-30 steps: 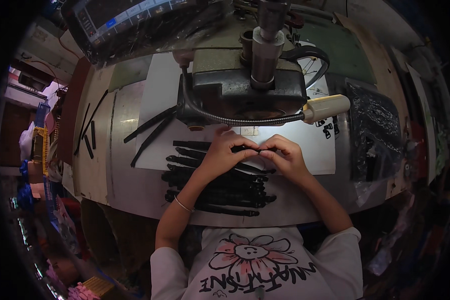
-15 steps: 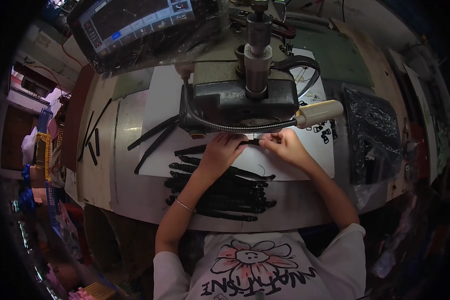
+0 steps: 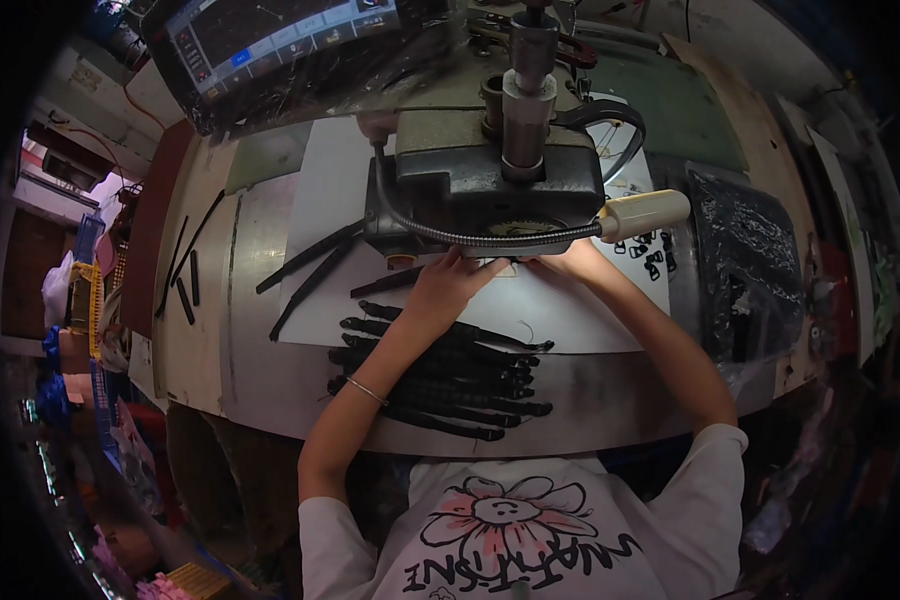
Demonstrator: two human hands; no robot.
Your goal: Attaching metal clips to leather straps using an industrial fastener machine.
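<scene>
Your left hand [image 3: 442, 290] and right hand [image 3: 576, 265] sit beneath the machine head [image 3: 490, 185]; fingertips obscured, grips cannot be told; black straps [image 3: 460, 388] lie toward seven o'clock, presumably for easy reach.

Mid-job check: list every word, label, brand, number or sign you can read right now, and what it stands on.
White short-sleeved T-shirt: large, stylised black lettering beside a pink-and-white flower print; not copied out here.
Dark-framed rectangular screen: several small interface labels, too small and blurred to read.
Long, narrow black strips: no text visible.
Black boxy machine head: no text I can make out.
</scene>
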